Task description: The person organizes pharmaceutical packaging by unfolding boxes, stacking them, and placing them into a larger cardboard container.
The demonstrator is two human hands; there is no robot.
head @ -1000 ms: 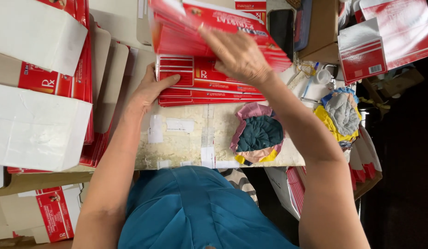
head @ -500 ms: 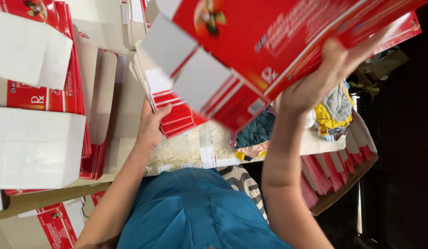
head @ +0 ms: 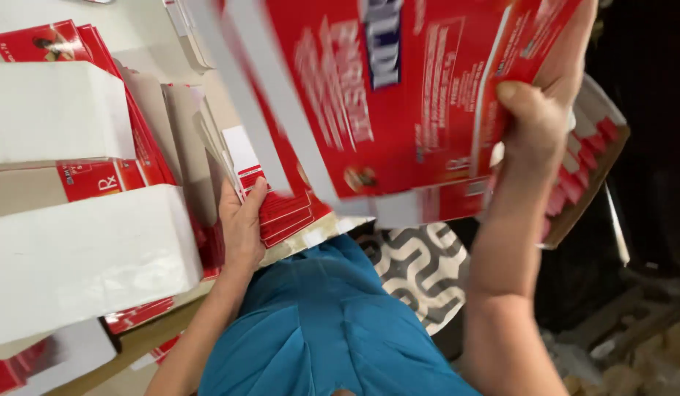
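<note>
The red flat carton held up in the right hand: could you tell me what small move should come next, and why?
Probably bring the red flat carton down toward the table and let the left hand take its free edge. The right hand grips only one edge and the sheet shows blurred in mid-air, while the left hand rests on the stack of red cartons.

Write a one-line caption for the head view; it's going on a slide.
Right hand lifts a flat red carton blank while the left hand rests on the stack of blanks.
</note>
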